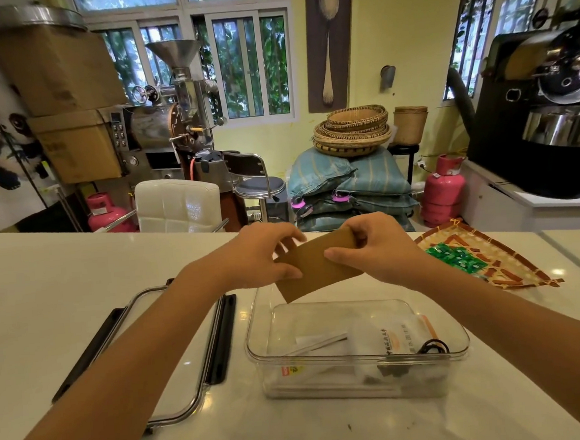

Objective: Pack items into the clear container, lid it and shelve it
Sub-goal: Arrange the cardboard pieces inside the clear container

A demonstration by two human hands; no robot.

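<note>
A flat brown paper sleeve (319, 269) is held in the air above the far edge of the clear container (358, 359). My left hand (260, 256) pinches its left end and my right hand (379, 248) pinches its right end. The container stands open on the white counter and holds white packets, a printed sachet and a black looped cord. Its clear lid (180, 382), with black clip latches on both long sides, lies flat on the counter to the left, partly hidden under my left forearm.
A woven tray (511, 266) with green sachets lies at the right of the counter (46, 288). Behind the counter are a white chair, a stool, coffee roasters, pink gas cylinders and stacked sacks with baskets.
</note>
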